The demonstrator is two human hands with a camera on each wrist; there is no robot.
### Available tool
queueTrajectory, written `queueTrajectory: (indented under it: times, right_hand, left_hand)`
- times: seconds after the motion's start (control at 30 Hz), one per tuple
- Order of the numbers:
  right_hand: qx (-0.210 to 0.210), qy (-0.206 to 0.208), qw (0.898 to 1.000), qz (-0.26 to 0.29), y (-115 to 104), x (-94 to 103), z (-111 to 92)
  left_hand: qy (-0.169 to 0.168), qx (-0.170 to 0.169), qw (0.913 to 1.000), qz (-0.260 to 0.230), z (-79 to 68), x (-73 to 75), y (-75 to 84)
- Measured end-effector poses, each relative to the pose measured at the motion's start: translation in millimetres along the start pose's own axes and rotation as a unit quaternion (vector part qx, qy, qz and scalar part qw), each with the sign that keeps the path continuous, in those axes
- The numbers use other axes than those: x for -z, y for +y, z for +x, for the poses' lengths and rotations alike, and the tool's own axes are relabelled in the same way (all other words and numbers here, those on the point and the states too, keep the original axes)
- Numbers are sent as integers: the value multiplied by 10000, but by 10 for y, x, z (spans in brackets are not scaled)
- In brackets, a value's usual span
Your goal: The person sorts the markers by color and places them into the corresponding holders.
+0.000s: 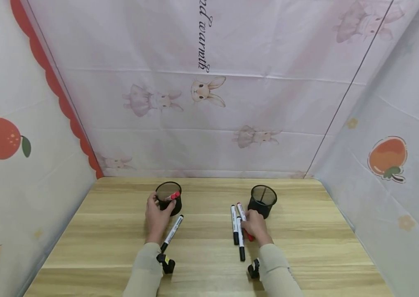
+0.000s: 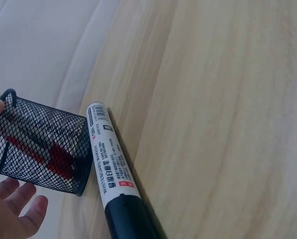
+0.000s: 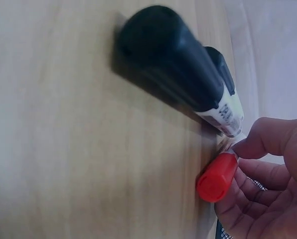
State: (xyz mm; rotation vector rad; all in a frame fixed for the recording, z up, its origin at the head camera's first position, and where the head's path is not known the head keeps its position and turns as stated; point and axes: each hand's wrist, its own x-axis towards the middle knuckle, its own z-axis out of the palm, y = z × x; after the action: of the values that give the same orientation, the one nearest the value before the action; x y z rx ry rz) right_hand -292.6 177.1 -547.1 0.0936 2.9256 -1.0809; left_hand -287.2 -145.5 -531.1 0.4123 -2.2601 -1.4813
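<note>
Two things are held: a slim white, red-capped plastic marker (image 3: 217, 178) at right is pinched by the right hand (image 1: 255, 227), a round black wire-mesh cup (image 2: 83, 169), far left, by the left hand (image 1: 158, 216). Marker's probably light, stiff, kinda slick; best gripped mid-barrel.

Head cam looks forward-down over the table (image 1: 209, 274), wrist cams (image 1: 166, 264) face along it from way closer; head and left wrist both catch the left cup (image 2: 44, 142).
</note>
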Motion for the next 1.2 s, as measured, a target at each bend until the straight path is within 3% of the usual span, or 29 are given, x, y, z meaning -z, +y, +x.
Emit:
queueTrajectory:
  times: [0.3,0.47,0.7,0.87,1.2]
  right_hand:
    - [435,198,9981,401,-111,94,-109]
    - [296,144,9964,781,-141,130,-126]
    - [256,-36,9825,1847,-181,156,-149]
    - [500,-109,9758,2125,-222,168,-138]
    - [408,-420,9670,2480,-347,173,-95]
  left_hand:
    - [-383,50,9991,-146,62,37,4]
    - [-612,146,9979,-125,87,55,1]
    - [-781,-40,9969,78,131,85,-13]
    - [-851,-97,9962,121,147,91,-13]
    - [-982,-48,9951,-110,144,76,-42]
